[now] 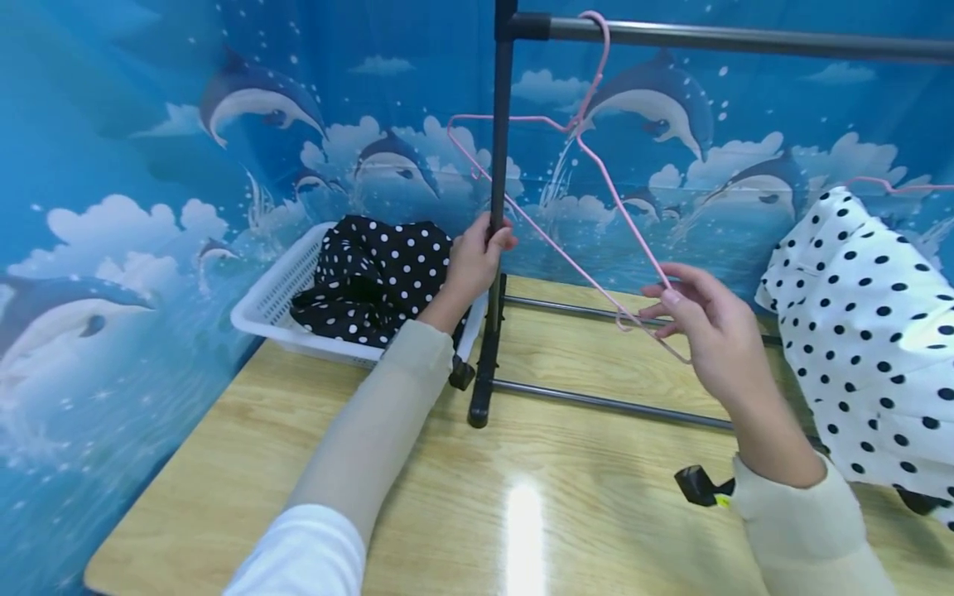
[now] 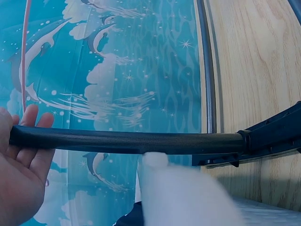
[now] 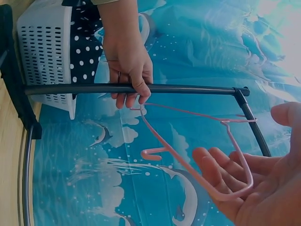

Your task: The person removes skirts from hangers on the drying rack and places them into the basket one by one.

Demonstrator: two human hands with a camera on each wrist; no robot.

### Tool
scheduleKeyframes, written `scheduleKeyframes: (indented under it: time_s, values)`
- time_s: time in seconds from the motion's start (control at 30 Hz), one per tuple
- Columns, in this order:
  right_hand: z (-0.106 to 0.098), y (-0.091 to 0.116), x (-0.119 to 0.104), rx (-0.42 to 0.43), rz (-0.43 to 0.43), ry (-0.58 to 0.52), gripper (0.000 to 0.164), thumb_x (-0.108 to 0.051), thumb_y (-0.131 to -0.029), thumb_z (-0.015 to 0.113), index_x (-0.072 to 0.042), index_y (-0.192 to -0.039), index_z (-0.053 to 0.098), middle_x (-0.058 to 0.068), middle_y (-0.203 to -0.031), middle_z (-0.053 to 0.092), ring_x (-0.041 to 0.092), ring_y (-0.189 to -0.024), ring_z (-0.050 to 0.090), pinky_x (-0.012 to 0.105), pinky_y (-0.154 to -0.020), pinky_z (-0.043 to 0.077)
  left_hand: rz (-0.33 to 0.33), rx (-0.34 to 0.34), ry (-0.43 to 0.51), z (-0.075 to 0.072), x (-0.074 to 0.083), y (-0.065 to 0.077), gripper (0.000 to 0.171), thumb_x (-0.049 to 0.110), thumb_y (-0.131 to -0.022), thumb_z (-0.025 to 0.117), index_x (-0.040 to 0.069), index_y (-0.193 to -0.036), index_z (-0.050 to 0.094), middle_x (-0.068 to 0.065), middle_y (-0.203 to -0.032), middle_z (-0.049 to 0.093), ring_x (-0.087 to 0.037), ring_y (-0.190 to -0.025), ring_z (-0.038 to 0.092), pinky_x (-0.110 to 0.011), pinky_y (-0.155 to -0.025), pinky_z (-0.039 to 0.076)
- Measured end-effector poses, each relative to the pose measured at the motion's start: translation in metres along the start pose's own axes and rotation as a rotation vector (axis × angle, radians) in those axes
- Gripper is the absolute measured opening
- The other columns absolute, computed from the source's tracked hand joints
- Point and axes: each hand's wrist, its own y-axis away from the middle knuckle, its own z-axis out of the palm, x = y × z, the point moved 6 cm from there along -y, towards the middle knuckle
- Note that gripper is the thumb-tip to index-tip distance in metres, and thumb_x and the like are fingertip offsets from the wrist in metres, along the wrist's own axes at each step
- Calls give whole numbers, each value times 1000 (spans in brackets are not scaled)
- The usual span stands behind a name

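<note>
A bare pink hanger (image 1: pixel 624 207) hooks over the rack's top rail, its left part passing behind the post. My left hand (image 1: pixel 477 252) grips the upright post (image 1: pixel 501 165) of the clothes rack, thumb in front and fingers behind. In the right wrist view, the hanger's lower corner lies across the loosely bent fingers of my right hand (image 3: pixel 254 174), the thumb standing apart from it. In the left wrist view, my left hand (image 2: pixel 26 169) is at the dark post (image 2: pixel 141 142). To its left is black polka-dot cloth (image 1: pixel 387 277) in a white basket (image 1: pixel 272 273).
White cloth with black dots (image 1: pixel 872 331) hangs at the right, beside part of another pink hanger (image 1: pixel 894 187). The rack's foot (image 1: pixel 484 389) and lower bars (image 1: pixel 611 401) stand on a wooden table (image 1: pixel 417 497). A dolphin-printed backdrop (image 1: pixel 149 165) is behind.
</note>
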Motion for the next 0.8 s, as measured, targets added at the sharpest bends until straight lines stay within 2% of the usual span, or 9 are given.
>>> scheduleKeyframes:
  time_s: [0.17,0.43,0.63,0.8]
  values:
    - [-6,6,3,34,19,50,41,-20,-105,41,-1,-141,45,21,-126,58,-7,-101,56,7,-80,46,-2,-3,-10,2,-1,0,30,31,-103,44,10,-119,57,-2,-104,70,-13,-102,66,-34,-92,51]
    - [-19,15,7,97,-16,84,44,-21,-105,39,-3,-145,40,22,-135,52,2,-117,51,6,-91,39,15,-1,-7,2,-1,-1,29,32,-103,44,10,-118,57,-3,-103,71,-13,-101,66,-33,-89,51]
    - [-21,18,10,116,-52,69,43,-21,-107,35,1,-143,42,24,-132,52,0,-115,51,7,-90,40,25,6,-4,1,0,0,29,32,-103,45,10,-117,57,-3,-102,70,-13,-100,66,-32,-87,51]
    - [-23,22,15,139,-30,89,43,-21,-108,28,1,-142,42,22,-132,51,-3,-113,52,7,-89,40,25,8,1,1,-1,-1,28,32,-103,45,10,-117,57,-2,-102,70,-13,-100,66,-31,-86,51]
